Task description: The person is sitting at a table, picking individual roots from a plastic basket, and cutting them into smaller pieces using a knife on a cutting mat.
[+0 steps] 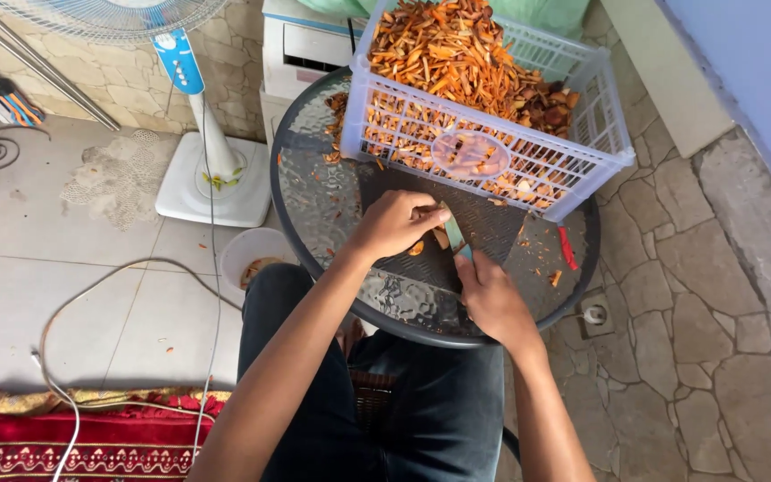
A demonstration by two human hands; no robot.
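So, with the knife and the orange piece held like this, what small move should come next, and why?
Probably a short downward press of the knife. The right hand holds its handle, the blade lies over the orange piece that the left hand pins to the dark board, and the left fingers look close to the blade, so keep them back.

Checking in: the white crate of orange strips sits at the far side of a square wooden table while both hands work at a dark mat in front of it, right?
Not quite. The head view shows the table is round with a patterned glass top and dark rim, not square and wooden. The rest holds: the white crate of orange strips sits at its far side, and the left hand and right hand work at the dark mat in front of it.
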